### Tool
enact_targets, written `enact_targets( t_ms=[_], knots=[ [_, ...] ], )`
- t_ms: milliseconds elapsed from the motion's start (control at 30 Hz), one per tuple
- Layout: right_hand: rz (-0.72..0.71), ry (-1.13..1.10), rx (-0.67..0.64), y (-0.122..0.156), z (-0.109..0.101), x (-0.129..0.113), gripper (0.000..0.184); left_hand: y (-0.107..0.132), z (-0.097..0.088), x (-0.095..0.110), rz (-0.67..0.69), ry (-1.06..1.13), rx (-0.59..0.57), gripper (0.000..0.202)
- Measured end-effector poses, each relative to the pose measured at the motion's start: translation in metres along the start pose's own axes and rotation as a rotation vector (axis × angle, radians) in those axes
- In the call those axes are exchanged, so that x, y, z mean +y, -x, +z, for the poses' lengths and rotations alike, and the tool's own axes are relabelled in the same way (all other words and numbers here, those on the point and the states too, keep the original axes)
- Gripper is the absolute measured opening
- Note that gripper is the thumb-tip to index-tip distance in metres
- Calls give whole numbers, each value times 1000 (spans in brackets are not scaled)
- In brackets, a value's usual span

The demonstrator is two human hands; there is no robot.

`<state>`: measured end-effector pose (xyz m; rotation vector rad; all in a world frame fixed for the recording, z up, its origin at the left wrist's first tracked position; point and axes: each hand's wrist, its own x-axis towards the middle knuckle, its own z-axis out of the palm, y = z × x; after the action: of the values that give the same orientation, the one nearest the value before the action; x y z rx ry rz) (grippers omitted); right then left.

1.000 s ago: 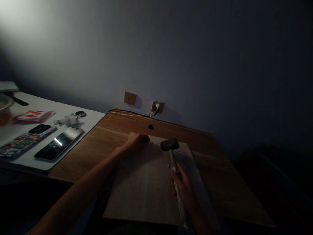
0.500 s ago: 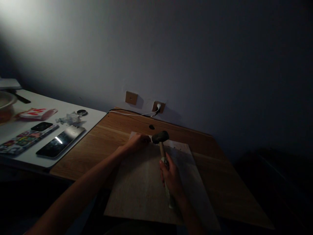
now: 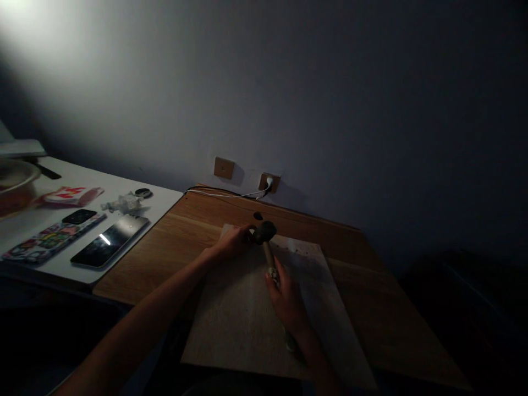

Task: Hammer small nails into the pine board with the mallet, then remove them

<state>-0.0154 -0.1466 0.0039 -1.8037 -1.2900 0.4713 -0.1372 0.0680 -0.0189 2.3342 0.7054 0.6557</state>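
Note:
My right hand (image 3: 286, 300) is wrapped round the handle of a mallet (image 3: 264, 233) with a thick dark head and a pale handle. The head is over the far part of a pale wooden board (image 3: 235, 313), close to my left fingertips. My left hand (image 3: 234, 241) rests near the board's far left corner with its fingers pinched together. Whatever sits between those fingers is too small and dark to make out. Along the board's far edge, right of the mallet head, runs a row of small dark spots (image 3: 297, 251).
The board lies on a brown wooden table (image 3: 165, 247) against the wall. A socket with a white plug (image 3: 269, 181) and cables is behind it. On the white table at left are a phone (image 3: 109, 242), a patterned case (image 3: 51, 239), crumpled plastic (image 3: 126, 203) and a bowl (image 3: 16, 187).
The mallet head has moved slightly left, nearer my left fingers, and its handle leans more. My left hand stays in nearly the same place on the board. The view has shifted slightly.

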Motion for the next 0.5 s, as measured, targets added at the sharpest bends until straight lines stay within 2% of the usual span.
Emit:
enact_targets(
  t_ms=[133, 333, 500],
  knots=[
    [-12, 12, -52, 1, 4, -3, 65, 2, -3, 1, -12, -62, 17, 46],
    [-52, 23, -6, 1, 1, -8, 63, -3, -1, -5, 33, -137, 36, 37],
    [-67, 120, -45, 1, -2, -8, 61, -2, 5, -8, 78, -90, 69, 30]
  ],
)
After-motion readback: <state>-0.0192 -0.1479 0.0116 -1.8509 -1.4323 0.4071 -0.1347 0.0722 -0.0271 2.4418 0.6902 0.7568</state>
